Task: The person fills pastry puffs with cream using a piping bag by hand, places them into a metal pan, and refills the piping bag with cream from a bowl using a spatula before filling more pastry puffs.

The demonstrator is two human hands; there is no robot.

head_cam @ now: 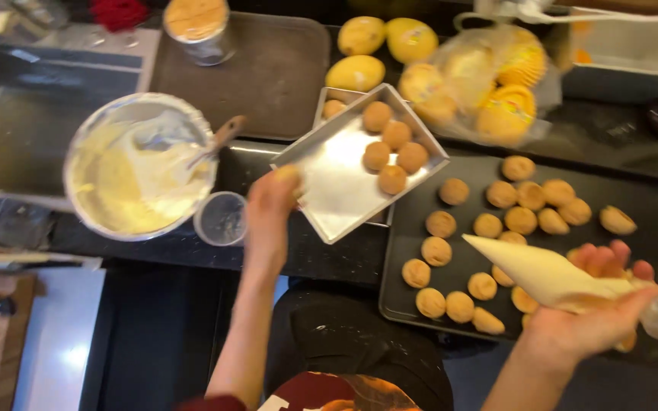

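Note:
My left hand (268, 209) holds a small round golden puff (291, 175) at the near corner of a square metal tray (329, 194). That tray carries several more puffs (390, 152) at its far side. My right hand (595, 308) lies palm up and grips a cream-filled piping bag (535, 270), with the tip pointing left. The bag hovers over a dark baking sheet (649, 198) covered with several puffs (519, 217).
A metal bowl of pale cream (135, 164) with a wooden-handled utensil (218, 141) stands at the left. A small clear cup (221, 218) sits beside it. Yellow mangoes (375, 49) and a plastic bag of fruit (481, 80) lie behind. A dark tray (268, 76) is at the back.

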